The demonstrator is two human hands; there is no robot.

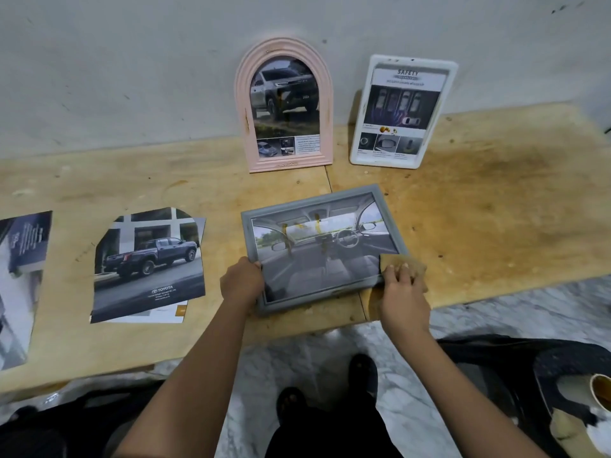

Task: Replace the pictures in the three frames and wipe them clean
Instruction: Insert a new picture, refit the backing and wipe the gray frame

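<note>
A grey frame (322, 246) with a car-interior picture lies flat on the wooden board, its glass marked by brown smears. My left hand (243, 280) grips its lower left corner. My right hand (401, 287) presses a tan cloth (405, 264) onto the frame's lower right corner. A pink arched frame (284, 107) with a truck picture and a white frame (401, 110) with a "SAFETY" sheet lean upright against the wall behind. Loose cut pictures lie to the left: an arch-topped truck print (148, 262) and a partly visible sheet (20, 279).
The wooden board (479, 209) carries a large brown stain on its right side. Marble floor (310, 352) and my feet show below the board's front edge. At the lower right a cup (600, 390) of brown liquid sits among dark items.
</note>
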